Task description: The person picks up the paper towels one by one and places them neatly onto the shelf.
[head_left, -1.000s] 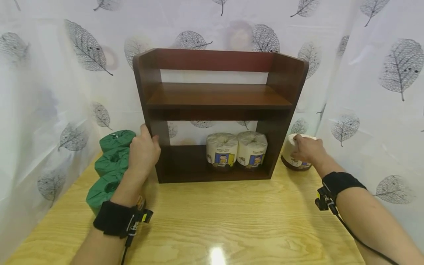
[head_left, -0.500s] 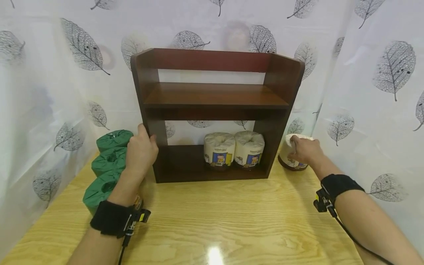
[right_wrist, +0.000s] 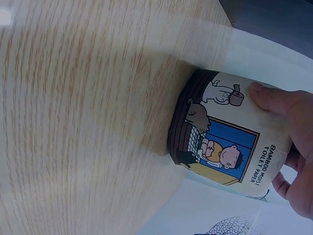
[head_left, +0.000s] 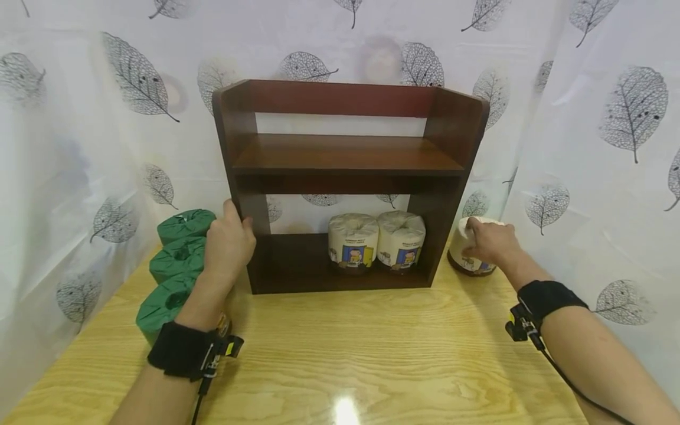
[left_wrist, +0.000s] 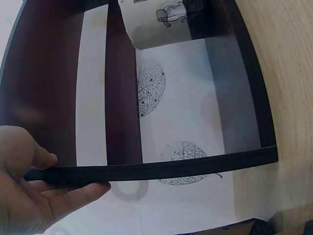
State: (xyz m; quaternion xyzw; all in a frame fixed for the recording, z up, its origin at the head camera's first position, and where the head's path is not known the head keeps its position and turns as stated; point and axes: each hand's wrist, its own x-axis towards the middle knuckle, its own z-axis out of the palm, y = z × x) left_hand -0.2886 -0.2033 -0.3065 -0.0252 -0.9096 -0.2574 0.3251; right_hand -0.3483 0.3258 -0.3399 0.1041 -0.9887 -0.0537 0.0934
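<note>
- Head view: your left hand (head_left: 229,245) is at the left side panel of the brown shelf unit (head_left: 347,154), its grip wrapped on the front edge of that panel.
- Head view: your right hand (head_left: 493,241) reaches past the unit's right side; its grip is clamped on a white toilet roll (head_left: 470,264), which is upright at the counter (head_left: 319,354), just beside the right panel and outside the unit.
- Head view: two more white rolls (head_left: 353,242) stand side by side in the lower compartment, towards its right end. Three green-wrapped rolls (head_left: 193,251) form a row left of the unit, partly behind your left forearm. A leaf-printed curtain (head_left: 127,136) hangs behind and at both sides.
- Left wrist view: your thumb lies on the inner side of the dark panel edge, your fingers on the outer side; the edge runs between them. Part of one white roll shows at the top.
- Right wrist view: your thumb presses the printed side near the roll's top; the other fingers are partly hidden behind it. Wrapper reads "BAMBOO MOIST TOILET PAPER". The dark-banded base is next to the wood-grain surface.
</note>
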